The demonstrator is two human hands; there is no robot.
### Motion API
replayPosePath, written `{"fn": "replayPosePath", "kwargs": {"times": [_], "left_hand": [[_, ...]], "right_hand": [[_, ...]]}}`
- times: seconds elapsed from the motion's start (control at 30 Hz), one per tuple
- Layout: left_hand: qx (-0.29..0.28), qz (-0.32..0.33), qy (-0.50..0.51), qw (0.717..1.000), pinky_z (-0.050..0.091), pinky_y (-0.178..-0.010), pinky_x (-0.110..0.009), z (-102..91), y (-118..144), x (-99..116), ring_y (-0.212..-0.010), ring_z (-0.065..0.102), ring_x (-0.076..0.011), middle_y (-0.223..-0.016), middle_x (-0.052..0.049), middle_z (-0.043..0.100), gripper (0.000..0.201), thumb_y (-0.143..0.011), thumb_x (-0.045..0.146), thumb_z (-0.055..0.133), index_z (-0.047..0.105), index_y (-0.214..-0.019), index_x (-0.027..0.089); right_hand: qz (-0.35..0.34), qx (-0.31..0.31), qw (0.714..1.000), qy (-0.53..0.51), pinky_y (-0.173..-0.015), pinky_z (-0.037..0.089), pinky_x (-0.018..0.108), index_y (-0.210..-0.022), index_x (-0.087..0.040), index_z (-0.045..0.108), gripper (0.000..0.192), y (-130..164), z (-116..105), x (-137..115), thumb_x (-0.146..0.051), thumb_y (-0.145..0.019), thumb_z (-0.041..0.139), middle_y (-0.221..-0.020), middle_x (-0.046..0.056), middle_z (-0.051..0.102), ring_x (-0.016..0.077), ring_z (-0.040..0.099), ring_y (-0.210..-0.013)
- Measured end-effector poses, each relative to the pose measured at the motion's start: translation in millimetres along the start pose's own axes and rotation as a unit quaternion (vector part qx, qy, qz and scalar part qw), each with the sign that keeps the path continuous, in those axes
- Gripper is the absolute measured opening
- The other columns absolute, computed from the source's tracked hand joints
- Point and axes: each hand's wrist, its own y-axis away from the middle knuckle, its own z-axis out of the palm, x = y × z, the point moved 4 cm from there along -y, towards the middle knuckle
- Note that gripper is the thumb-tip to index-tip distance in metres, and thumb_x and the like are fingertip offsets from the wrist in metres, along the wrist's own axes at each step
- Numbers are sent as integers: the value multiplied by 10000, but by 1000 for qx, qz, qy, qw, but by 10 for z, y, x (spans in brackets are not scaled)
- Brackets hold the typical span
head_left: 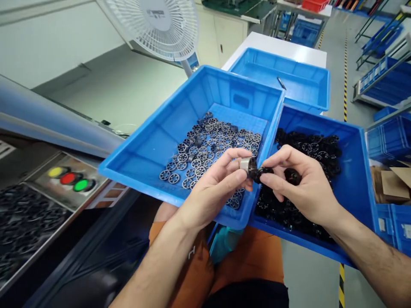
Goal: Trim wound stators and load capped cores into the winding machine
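Between thumb and fingers, my left hand grips a short silver metal ring with a dark inside. My right hand pinches a small black part right against the ring's dark end; whether the two are joined I cannot tell. Another black round piece sits in the curl of my right fingers. Below my left hand, a blue bin holds many small spoked wheels. Under my right hand, a second blue bin holds a heap of black parts.
A shallow blue tray with a dark pen-like stick stands on a white table beyond. A white fan rises at the back. To the left is a panel with yellow, red and green buttons. Shelves with blue bins line the right.
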Motion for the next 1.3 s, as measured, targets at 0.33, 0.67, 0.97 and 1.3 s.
{"fn": "replayPosePath", "kwargs": {"times": [0.33,0.67,0.97,1.3], "left_hand": [[-14,-5,17,1000,664,-819,-109,41,-31,2,-836,821,-71,-1048,20,866,357,-907,269,1056,948,-1238,349],[-26,21,-36,999,677,-805,-137,18,-36,-2,-838,783,-79,-1046,6,806,314,-969,462,1003,932,-1236,314],[-32,-9,-45,998,596,-680,-181,50,-28,-25,-695,739,-89,-847,26,754,443,-968,596,976,799,-1099,212],[-23,1,-71,997,553,-694,-201,39,-33,-16,-723,718,-105,-795,26,767,463,-980,616,962,764,-1108,217]], "right_hand": [[-39,36,998,38,-569,394,312,-1103,-273,930,124,-21,-63,-44,-306,-988,965,-616,-80,541,117,552,-537],[-15,26,999,22,-578,456,297,-1113,-291,934,136,-33,-30,-5,-340,-990,965,-610,-90,519,114,587,-520],[11,8,1000,-15,-563,484,251,-1065,-257,914,154,-34,1,14,-333,-966,1003,-622,-79,594,94,604,-501],[143,-36,964,-220,-401,502,142,-940,-220,809,247,-41,127,196,-290,-884,1040,-806,-45,769,52,543,-459]]}}
